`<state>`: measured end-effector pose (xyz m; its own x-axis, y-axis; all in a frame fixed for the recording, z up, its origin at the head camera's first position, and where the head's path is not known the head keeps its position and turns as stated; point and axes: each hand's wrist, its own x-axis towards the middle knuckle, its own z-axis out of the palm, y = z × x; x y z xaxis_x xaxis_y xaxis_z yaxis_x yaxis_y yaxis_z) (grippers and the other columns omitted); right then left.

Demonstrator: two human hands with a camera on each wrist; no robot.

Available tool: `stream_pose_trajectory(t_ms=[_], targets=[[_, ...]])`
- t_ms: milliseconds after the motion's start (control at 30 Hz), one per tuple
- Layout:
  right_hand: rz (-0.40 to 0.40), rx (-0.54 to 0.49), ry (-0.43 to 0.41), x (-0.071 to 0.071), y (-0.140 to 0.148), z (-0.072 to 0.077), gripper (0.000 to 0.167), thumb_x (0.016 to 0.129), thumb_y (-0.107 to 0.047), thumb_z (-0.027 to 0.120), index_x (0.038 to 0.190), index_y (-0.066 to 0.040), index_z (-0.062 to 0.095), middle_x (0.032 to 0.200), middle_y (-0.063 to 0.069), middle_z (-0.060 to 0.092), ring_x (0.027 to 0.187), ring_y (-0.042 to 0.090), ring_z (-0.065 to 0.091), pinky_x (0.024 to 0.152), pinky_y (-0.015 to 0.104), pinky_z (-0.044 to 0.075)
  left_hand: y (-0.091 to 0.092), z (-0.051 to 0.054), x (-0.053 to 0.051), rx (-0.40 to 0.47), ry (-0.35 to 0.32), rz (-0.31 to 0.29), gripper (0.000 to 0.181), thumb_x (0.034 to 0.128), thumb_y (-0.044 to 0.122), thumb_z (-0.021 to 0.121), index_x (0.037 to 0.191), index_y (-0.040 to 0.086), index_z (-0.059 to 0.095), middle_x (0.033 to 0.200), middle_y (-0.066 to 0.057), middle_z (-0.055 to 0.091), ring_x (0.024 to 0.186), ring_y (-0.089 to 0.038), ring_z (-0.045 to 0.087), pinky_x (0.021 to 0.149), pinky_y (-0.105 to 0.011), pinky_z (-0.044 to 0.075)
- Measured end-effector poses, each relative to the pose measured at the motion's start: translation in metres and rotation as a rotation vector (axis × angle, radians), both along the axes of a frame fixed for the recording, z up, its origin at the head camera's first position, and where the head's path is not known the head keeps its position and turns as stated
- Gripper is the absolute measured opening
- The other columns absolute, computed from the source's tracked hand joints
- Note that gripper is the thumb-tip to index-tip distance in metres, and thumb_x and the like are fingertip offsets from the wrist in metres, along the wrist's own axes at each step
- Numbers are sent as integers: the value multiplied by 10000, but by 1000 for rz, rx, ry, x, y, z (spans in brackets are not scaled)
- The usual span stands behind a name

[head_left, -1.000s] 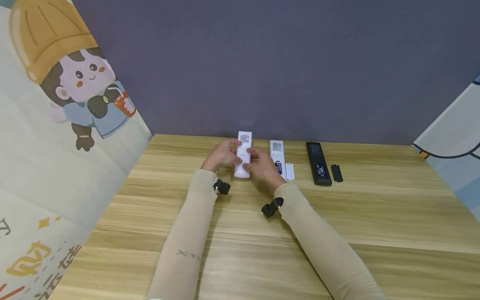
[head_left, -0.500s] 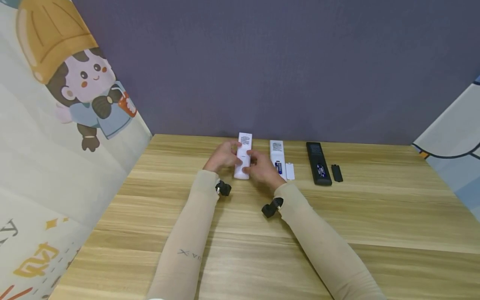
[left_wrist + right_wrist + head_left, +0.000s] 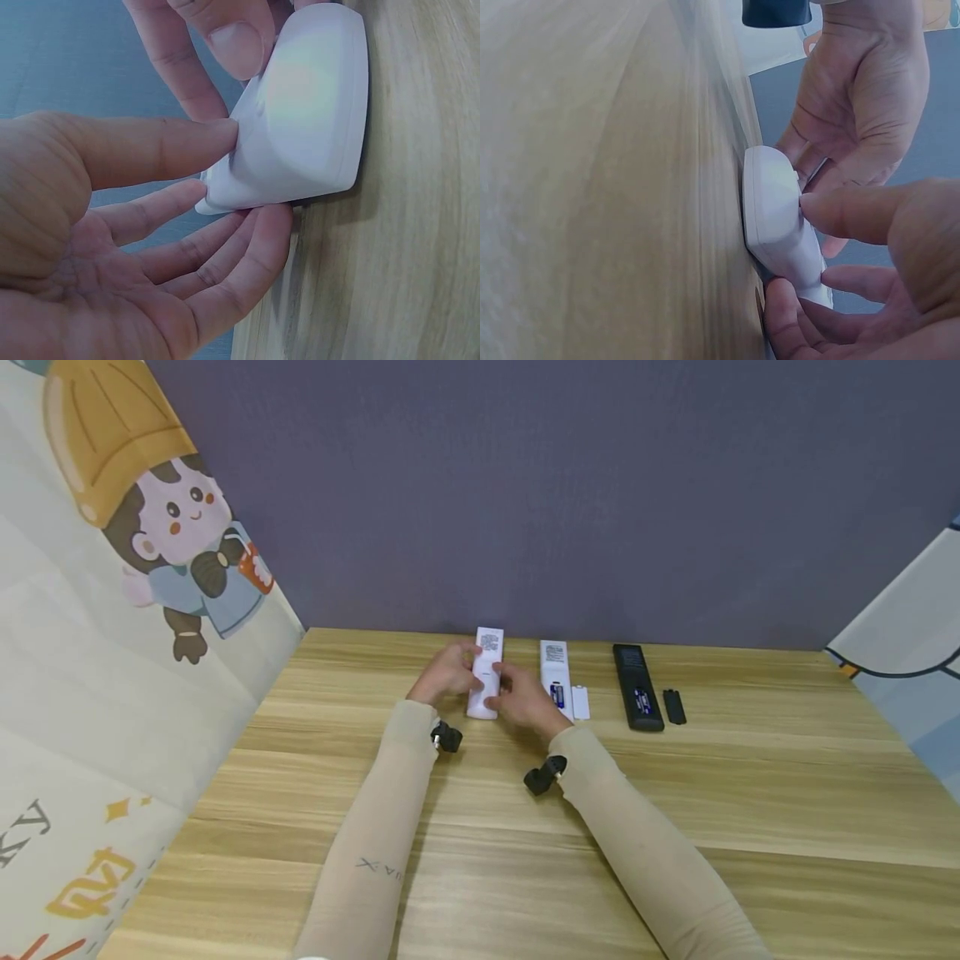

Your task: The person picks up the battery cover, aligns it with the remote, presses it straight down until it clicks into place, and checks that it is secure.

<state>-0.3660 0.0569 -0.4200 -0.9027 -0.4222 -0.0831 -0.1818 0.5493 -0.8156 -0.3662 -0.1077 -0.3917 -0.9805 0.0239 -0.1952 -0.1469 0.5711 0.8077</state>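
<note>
1. Near eleven o'clock, a printed sheet (image 3: 105, 652) hangs beyond the surface (image 3: 480, 868), well clear of our work.
2. Just before twelve, our left hand (image 3: 444, 674) pinches the held white remote (image 3: 487, 678), thumb on its back, fingers along its edge.
3. At twelve, that remote points towards the grey partition (image 3: 525, 527), its back closed. We judge it the only one of three closed up, two being left open; we cannot tell whether we are fastening or opening it.
4. Just past twelve, our right hand (image 3: 527, 697) grips its other edge.
5. Between twelve and one, a second white remote (image 3: 553, 656) shows batteries, its white cover (image 3: 581, 702) beside it; our right wrist partly blocks it.
6. Around one, a black remote (image 3: 632, 672) lies likewise open, black cover (image 3: 674, 707) to its right.
</note>
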Motion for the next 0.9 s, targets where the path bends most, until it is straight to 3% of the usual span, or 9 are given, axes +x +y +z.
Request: stream_pose_trajectory(t_ms=[400, 467, 733, 900], targets=[[-13, 44, -1, 3, 0, 1, 715, 924, -158, 726, 1558, -87, 403, 1556, 196, 476, 1428, 362, 471, 1185, 473, 398, 2, 0, 0, -24, -2, 16, 721, 808, -108, 709, 1480, 30, 490, 1279, -225, 640, 1084, -329, 651, 885, -360, 577], [-19, 59, 11, 9, -2, 1, 698, 934, -169, 714, 1555, -81, 409, 1560, 194, 474, 1439, 357, 462, 1195, 471, 385, 0, 0, 4, -40, 5, 9, 709, 806, -102, 711, 1471, 24, 498, 1288, -225, 640, 1102, -332, 650, 904, -374, 576], [-7, 84, 56, 11, -1, 1, 637, 958, -194, 684, 1528, -45, 442, 1524, 214, 512, 1421, 347, 485, 1189, 461, 394, 1, -1, 7, -85, 20, 11, 629, 813, -95, 689, 1416, -3, 537, 1277, -197, 626, 1092, -310, 629, 921, -378, 573], [-4, 86, 67, 10, -1, -1, 630, 955, -196, 690, 1519, -41, 456, 1513, 217, 522, 1409, 346, 495, 1186, 464, 397, 2, -1, 9, -102, 36, 23, 608, 803, -96, 676, 1392, -19, 551, 1222, -195, 638, 1022, -295, 629, 859, -356, 576]])
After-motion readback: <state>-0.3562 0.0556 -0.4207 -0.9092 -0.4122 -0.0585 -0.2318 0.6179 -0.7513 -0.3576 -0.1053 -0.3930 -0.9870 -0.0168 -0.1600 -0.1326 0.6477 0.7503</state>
